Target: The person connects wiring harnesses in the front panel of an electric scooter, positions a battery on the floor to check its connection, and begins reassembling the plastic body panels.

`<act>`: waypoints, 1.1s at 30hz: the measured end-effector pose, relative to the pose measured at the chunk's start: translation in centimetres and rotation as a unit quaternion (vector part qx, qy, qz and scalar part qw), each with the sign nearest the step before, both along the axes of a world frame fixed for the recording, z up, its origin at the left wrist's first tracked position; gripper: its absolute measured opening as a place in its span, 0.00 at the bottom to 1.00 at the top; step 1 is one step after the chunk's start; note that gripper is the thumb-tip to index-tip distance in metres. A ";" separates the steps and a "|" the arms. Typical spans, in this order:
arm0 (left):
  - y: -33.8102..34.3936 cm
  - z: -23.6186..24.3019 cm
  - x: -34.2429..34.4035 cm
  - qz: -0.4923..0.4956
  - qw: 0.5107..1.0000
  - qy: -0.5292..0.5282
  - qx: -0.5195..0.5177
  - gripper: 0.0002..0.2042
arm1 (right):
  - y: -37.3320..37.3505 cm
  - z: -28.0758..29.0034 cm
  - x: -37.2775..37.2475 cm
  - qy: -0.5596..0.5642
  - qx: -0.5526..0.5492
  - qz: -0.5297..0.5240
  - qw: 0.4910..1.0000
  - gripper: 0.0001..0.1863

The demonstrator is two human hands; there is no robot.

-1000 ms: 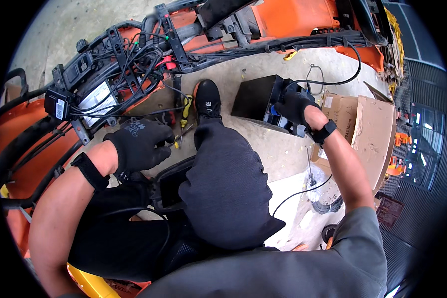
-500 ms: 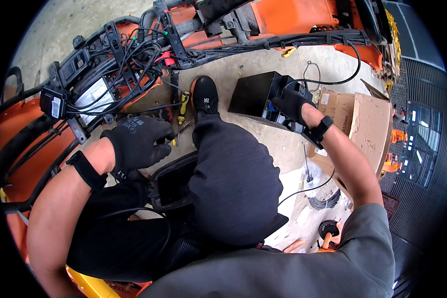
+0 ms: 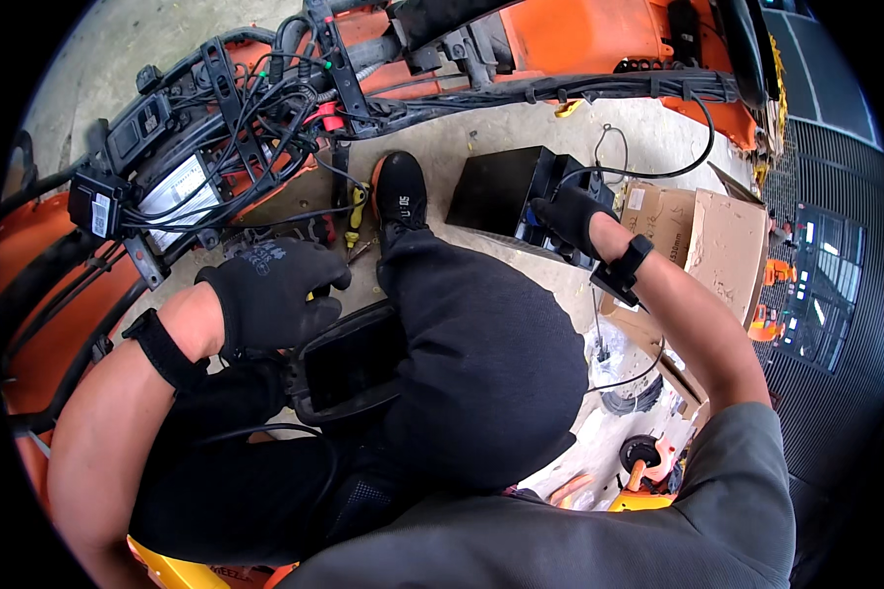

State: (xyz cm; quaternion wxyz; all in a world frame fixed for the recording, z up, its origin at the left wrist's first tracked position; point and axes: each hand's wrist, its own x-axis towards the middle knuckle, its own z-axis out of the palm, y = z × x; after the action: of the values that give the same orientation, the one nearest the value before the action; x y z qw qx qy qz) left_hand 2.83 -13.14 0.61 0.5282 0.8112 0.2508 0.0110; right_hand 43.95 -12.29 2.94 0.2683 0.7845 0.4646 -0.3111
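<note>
Battery box (image 3: 506, 191), black and blocky, sits on the concrete floor (image 3: 599, 137) at one o'clock from our knee. Our right hand (image 3: 572, 218) clasps its near top edge; it looks heavy and rigid, best gripped by both sides. Our left hand (image 3: 270, 294) curls narrow, contents unclear.

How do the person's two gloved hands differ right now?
The left hand is curled in a loose fist by the knee, close to the body; the right hand reaches out and rests on the black box on the floor. The left hand touches no box. Both wear black gloves and dark wrist straps.
</note>
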 end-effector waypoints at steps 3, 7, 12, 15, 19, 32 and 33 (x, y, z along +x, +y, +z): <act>0.1 -0.1 0.1 -0.010 1.000 0.003 0.002 0.16 | 0.6 0.9 -1.1 -0.034 -0.013 -0.012 0.999 0.28; 0.3 -0.2 -0.1 -0.002 1.000 -0.008 0.024 0.15 | 1.2 3.4 -2.1 -0.070 -0.008 0.132 0.989 0.24; 0.6 0.8 0.3 -0.010 1.000 0.021 -0.002 0.16 | -0.5 2.8 -0.4 -0.013 0.043 0.302 0.952 0.15; 0.2 -0.2 0.5 -0.012 1.000 -0.006 0.019 0.16 | -0.3 2.6 0.8 0.012 0.025 0.333 0.942 0.14; -0.1 0.0 0.2 -0.002 1.000 0.005 -0.005 0.16 | 1.1 3.3 0.4 0.055 -0.017 0.389 0.919 0.15; 0.6 0.3 1.2 0.006 0.999 -0.044 0.003 0.16 | 0.3 0.9 1.0 0.071 0.062 0.430 0.898 0.10; 0.5 0.8 1.0 0.013 0.998 -0.056 0.026 0.16 | 0.0 2.2 -0.3 0.076 0.066 0.328 0.939 0.11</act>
State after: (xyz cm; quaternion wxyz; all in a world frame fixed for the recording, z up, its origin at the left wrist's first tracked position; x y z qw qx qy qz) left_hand 3.85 -12.61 1.45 0.5203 0.8190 0.2315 0.0698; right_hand 43.61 -12.28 5.13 0.2673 0.5785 0.7346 -0.2331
